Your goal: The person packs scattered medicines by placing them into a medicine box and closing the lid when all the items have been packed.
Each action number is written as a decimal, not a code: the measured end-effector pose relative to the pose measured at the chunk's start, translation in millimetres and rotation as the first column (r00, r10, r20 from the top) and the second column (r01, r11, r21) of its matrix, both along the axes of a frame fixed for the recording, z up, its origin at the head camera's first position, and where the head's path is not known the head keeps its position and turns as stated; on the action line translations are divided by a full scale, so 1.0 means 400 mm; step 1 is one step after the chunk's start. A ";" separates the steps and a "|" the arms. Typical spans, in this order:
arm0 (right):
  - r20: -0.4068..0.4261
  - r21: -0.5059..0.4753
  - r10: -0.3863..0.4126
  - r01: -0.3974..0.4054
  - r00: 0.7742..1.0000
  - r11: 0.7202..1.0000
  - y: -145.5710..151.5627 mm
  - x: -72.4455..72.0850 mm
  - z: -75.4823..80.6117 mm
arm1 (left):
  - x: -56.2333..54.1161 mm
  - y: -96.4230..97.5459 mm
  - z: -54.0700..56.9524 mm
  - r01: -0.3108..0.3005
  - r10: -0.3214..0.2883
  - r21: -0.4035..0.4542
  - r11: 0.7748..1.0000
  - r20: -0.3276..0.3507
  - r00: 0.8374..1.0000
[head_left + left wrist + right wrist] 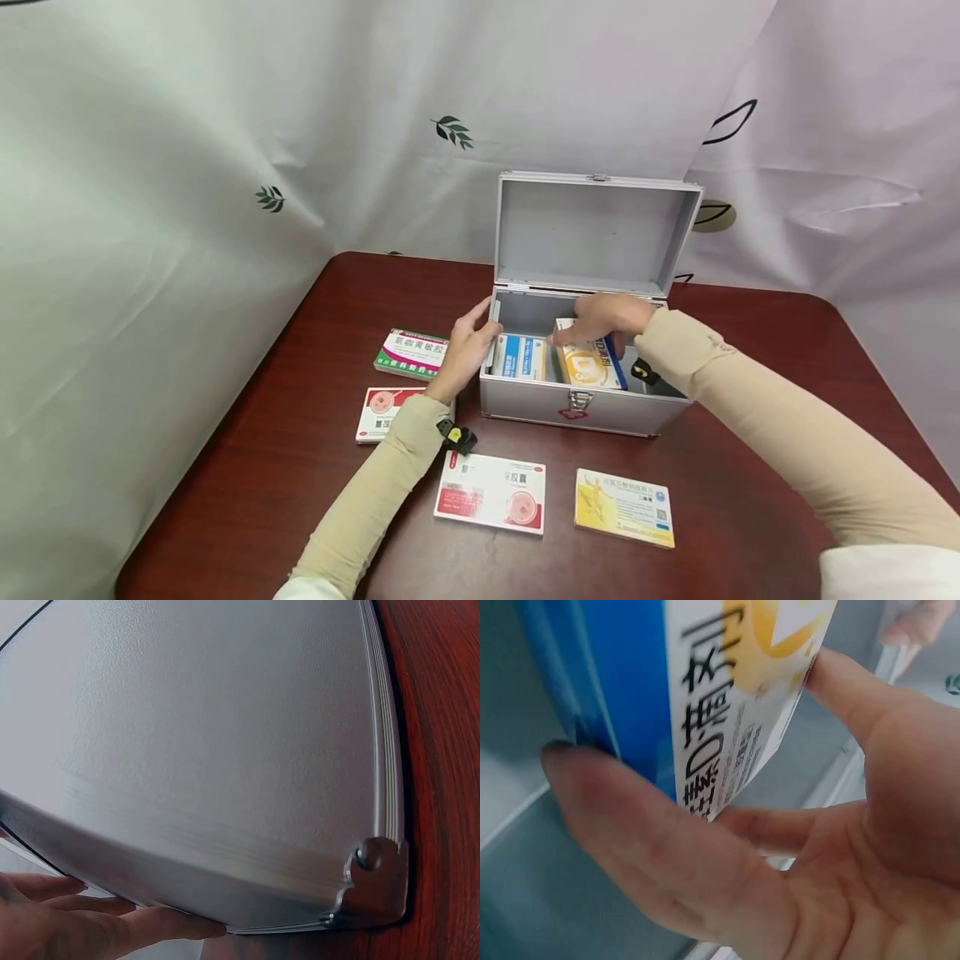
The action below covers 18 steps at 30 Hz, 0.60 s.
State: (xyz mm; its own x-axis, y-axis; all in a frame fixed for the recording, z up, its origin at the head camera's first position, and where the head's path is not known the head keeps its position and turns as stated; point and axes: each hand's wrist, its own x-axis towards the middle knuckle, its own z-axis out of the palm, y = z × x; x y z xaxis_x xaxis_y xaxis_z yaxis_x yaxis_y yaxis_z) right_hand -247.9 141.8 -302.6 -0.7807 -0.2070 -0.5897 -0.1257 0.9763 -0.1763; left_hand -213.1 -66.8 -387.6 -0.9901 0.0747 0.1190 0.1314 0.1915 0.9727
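A silver metal case (pixel 532 402) stands on the table with its lid raised. My left hand (pixel 467 354) holds the case's left side, thumb near the rim; in the left wrist view its fingers (pixel 169 924) lie along an edge. Inside the case, my right hand (pixel 611 317) grips a white, orange and blue medicine box (pixel 587 368), tilted against the front wall. The right wrist view shows this box (pixel 705 690) between thumb and fingers. Left of it in the case sits a blue and white medicine box (pixel 512 357) beside a blue and yellow part whose separateness I cannot tell.
Left of the case lie a green and white medicine box (pixel 408 354) and a red and white one (pixel 378 408), partly behind the left arm. In front lie another red and white box (pixel 491 492) and a yellow and white box (pixel 625 507). A curtain (pixel 375 125) hangs behind the table.
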 end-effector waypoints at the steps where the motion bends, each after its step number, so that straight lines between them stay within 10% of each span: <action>1: 0.006 -0.001 -0.004 0.004 1.000 1.000 -0.005 -0.002 -0.007 | -0.001 0.000 -0.001 -0.003 0.003 -0.002 1.000 -0.001 1.000; 18: 0.162 -0.081 -0.003 0.016 0.987 0.997 -0.045 -0.010 -0.093 | 0.001 0.004 -0.004 -0.049 0.049 -0.015 0.999 0.011 0.999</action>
State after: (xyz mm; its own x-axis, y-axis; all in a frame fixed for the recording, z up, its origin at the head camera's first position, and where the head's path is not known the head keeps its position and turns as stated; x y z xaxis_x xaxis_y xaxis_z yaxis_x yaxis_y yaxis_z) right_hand -251.8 123.6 -340.0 -0.6790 -0.2523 -0.6894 -0.0798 0.9589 -0.2723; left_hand -212.6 -65.1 -389.1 -0.9939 0.0277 0.1071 0.1106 0.2113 0.9711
